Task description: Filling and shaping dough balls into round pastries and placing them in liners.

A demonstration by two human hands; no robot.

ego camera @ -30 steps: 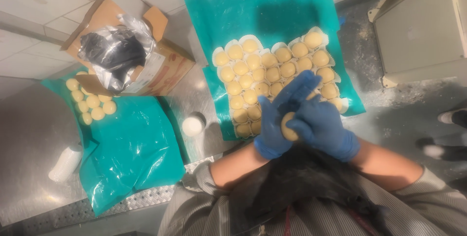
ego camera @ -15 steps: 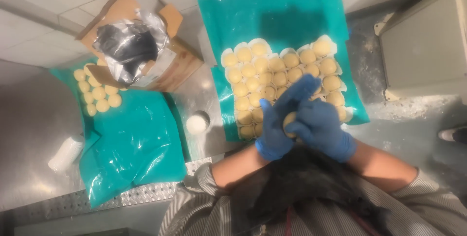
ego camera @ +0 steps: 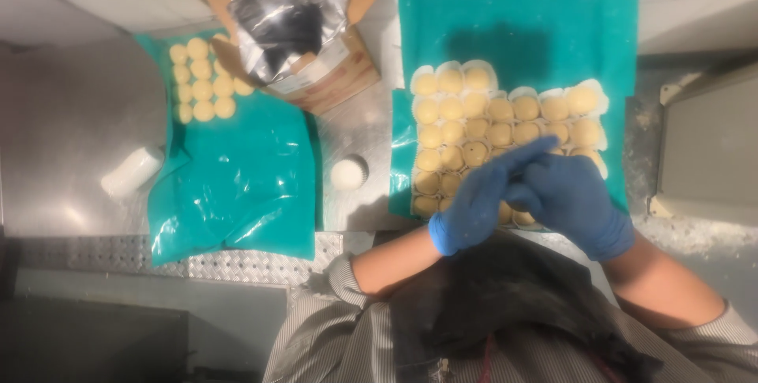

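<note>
Head view, looking straight down on a grey steel counter [ego camera: 71, 114].

Both hands in blue disposable gloves, pressed together at the near edge of the counter, right of centre. Left hand [ego camera: 480, 203] lies flat, fingers straight and stretched toward the right, laid over the right hand [ego camera: 570, 201]. Right hand is cupped beneath, fingers curled in. Whether anything sits between the palms cannot be told; the left hand covers the gap.

The hands hover over the near rows of pale yellow round dough pieces [ego camera: 474, 122], packed touching each other in rows on a teal plastic sheet [ego camera: 517, 12] that runs from the near edge to the far edge. Some of the pieces sit in white paper cups.

A second teal plastic sheet [ego camera: 237, 185] lies left of centre, with a small block of the same pale yellow rounds [ego camera: 201, 83] at its far left corner. An open brown cardboard box with a crumpled silver and black foil liner [ego camera: 288, 24] stands at the far edge, between the two sheets, overlapping the left one.

A small white round cup [ego camera: 348, 172] stands on bare steel between the sheets. A white cylinder [ego camera: 130, 171] lies on its side just beside the left sheet's left edge.

A pale grey tray or bin [ego camera: 711, 146] sits at the right edge.
</note>
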